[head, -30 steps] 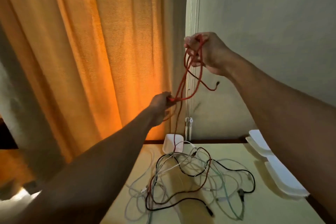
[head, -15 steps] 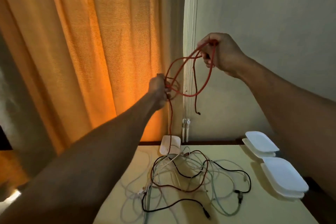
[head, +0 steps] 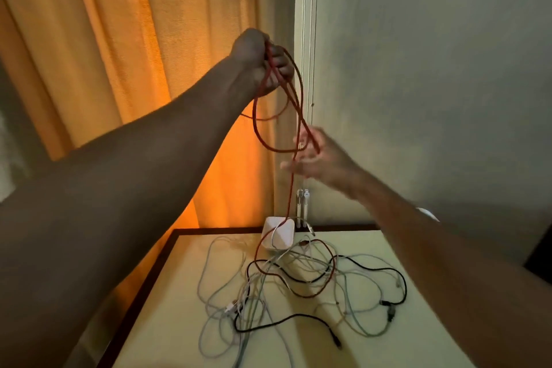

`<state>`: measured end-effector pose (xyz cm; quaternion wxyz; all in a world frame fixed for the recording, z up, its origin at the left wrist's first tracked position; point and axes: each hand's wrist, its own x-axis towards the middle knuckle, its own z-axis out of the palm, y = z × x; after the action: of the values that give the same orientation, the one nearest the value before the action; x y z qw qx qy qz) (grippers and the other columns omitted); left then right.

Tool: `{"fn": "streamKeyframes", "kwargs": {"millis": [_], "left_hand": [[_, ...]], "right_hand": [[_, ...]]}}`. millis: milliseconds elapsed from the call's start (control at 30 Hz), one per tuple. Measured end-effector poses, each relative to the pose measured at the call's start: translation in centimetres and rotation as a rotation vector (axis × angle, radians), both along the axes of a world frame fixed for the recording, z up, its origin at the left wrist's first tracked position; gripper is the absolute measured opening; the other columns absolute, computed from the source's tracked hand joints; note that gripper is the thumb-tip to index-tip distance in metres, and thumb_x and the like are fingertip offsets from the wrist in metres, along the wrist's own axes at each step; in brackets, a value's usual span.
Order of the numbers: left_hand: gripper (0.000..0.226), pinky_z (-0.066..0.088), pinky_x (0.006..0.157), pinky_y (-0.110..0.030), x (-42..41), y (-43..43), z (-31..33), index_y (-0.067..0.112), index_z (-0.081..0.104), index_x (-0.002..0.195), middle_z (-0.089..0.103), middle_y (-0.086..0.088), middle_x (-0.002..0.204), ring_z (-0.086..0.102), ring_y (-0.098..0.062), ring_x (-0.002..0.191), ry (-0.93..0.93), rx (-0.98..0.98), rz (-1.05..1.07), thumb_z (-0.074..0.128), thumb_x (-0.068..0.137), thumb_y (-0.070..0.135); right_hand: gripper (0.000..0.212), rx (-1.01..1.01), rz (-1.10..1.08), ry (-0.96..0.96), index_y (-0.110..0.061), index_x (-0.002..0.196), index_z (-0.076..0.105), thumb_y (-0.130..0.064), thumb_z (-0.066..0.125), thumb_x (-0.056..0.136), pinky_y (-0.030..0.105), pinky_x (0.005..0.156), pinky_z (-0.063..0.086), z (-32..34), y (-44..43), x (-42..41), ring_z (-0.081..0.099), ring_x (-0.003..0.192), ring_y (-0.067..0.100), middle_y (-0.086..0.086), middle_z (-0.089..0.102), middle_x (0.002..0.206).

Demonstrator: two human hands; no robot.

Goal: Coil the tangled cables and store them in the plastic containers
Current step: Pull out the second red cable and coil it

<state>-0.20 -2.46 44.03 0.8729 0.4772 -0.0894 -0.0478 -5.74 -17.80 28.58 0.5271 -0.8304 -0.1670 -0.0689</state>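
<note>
A red cable [head: 254, 124] hangs in several long loops above the tabletop [head: 167, 323]. The left hand [head: 260, 63], raised high in front of an orange curtain [head: 119, 39], holds the top of the loops, its fingers [head: 279, 61] curled tight around the gathered strands. The loops drop to the right hand [head: 318, 158], which is lower and nearer the pale wall [head: 433, 69]. The cable crosses this hand, but the hand is blurred and I cannot tell whether its fingers [head: 288, 165] are closed on the strand or lie apart.

From the right hand, one red strand falls straight down to the tabletop, passing in front of a white plastic container [head: 279, 234] that sits at the middle of the far edge. The strand's end lies among a tangle of cables [head: 298, 287], white, pale grey and black, spread across the middle of the tabletop. A black cable [head: 403, 281] curves out of the tangle towards the right edge.
</note>
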Motion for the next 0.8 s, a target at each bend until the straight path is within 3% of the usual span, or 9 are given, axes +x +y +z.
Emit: {"fn": "streamKeyframes", "kwargs": {"millis": [67, 167, 233, 267, 400, 500, 633, 700, 800], "left_hand": [[0.029, 0.023, 0.049, -0.024, -0.1, -0.5, -0.6, 0.021, 0.03, 0.066, 0.026, 0.002, 0.051, 0.022, -0.014, 0.041, 0.042, -0.036, -0.005, 0.022, 0.087, 0.002], [0.031, 0.024, 0.049, -0.024, -0.3, -0.8, -0.7, 0.02, 0.032, 0.07, 0.028, 0.001, 0.052, 0.024, -0.013, 0.041, 0.064, -0.051, 0.015, 0.02, 0.093, 0.004], [0.032, 0.024, 0.048, -0.024, -0.3, -0.1, -0.5, 0.019, 0.033, 0.071, 0.029, 0.001, 0.052, 0.025, -0.013, 0.041, 0.061, -0.062, 0.036, 0.02, 0.095, 0.004], [0.031, 0.025, 0.047, -0.023, -0.1, 0.6, -0.4, 0.018, 0.033, 0.072, 0.029, 0.0, 0.053, 0.026, -0.013, 0.04, 0.05, -0.039, 0.065, 0.019, 0.095, 0.003], [0.028, 0.044, 0.046, -0.024, 1.1, 3.8, -2.7, 0.015, 0.039, 0.078, 0.039, -0.003, 0.062, 0.04, -0.016, 0.047, 0.006, 0.285, 0.314, 0.024, 0.1, 0.005], [0.028, 0.054, 0.059, -0.032, 1.7, 4.9, -7.2, 0.015, 0.045, 0.079, 0.055, -0.004, 0.071, 0.058, -0.02, 0.061, 0.057, 0.388, 0.282, 0.031, 0.103, 0.01], [0.035, 0.049, 0.075, -0.035, 1.8, 3.1, -12.5, 0.019, 0.046, 0.074, 0.076, -0.01, 0.095, 0.069, -0.026, 0.083, 0.112, 0.323, 0.058, 0.034, 0.106, 0.024], [0.036, 0.046, 0.081, -0.039, 1.8, 1.5, -14.7, 0.022, 0.046, 0.075, 0.077, -0.012, 0.109, 0.069, -0.026, 0.095, 0.087, 0.308, -0.022, 0.032, 0.108, 0.029], [0.034, 0.038, 0.1, -0.045, 1.4, -0.9, -16.2, 0.023, 0.044, 0.082, 0.077, -0.012, 0.115, 0.069, -0.023, 0.115, 0.005, 0.281, -0.082, 0.03, 0.11, 0.036]], "right_hand": [[0.1, -0.086, -0.048, 0.001, -0.025, 0.15, 0.035, -0.042, 0.09, 0.068, 0.032, 0.084, 0.059, -3.1, 1.9, -0.8, 0.066, 0.104, 0.01, -0.007, 0.056, 0.135], [0.052, -0.037, -0.143, -0.093, -0.021, 0.129, 0.056, -0.017, 0.081, 0.084, 0.028, 0.068, 0.062, -4.8, 3.6, -0.4, 0.074, 0.076, 0.012, 0.001, 0.07, 0.107], [0.022, 0.027, -0.207, -0.12, -0.016, 0.111, 0.065, -0.003, 0.068, 0.093, 0.031, 0.064, 0.063, -3.8, 3.4, 0.3, 0.075, 0.07, 0.014, 0.004, 0.072, 0.095], [0.018, 0.065, -0.227, -0.135, -0.014, 0.104, 0.067, 0.001, 0.064, 0.095, 0.033, 0.064, 0.064, -3.0, 2.8, 0.6, 0.075, 0.069, 0.016, 0.006, 0.072, 0.091], [0.019, 0.151, -0.309, -0.24, -0.006, 0.094, 0.07, 0.009, 0.06, 0.094, 0.041, 0.058, 0.063, 1.5, -0.1, 1.2, 0.071, 0.061, 0.025, 0.009, 0.07, 0.079], [0.024, 0.09, -0.335, -0.341, -0.01, 0.091, 0.072, 0.006, 0.056, 0.097, 0.046, 0.057, 0.063, 5.7, -1.5, 1.6, 0.072, 0.061, 0.031, 0.01, 0.069, 0.075], [0.013, -0.016, -0.298, -0.503, -0.009, 0.096, 0.075, -0.007, 0.063, 0.099, 0.042, 0.053, 0.062, 11.5, -1.5, 1.4, 0.073, 0.057, 0.024, 0.007, 0.072, 0.074], [0.013, -0.084, -0.294, -0.576, -0.006, 0.099, 0.076, -0.009, 0.063, 0.099, 0.039, 0.052, 0.062, 13.8, -1.0, 1.1, 0.072, 0.055, 0.022, 0.009, 0.072, 0.076], [0.017, -0.139, -0.245, -0.6, -0.003, 0.099, 0.076, -0.009, 0.061, 0.1, 0.045, 0.056, 0.063, 15.4, -0.4, 1.0, 0.073, 0.061, 0.027, 0.014, 0.072, 0.079]]}}
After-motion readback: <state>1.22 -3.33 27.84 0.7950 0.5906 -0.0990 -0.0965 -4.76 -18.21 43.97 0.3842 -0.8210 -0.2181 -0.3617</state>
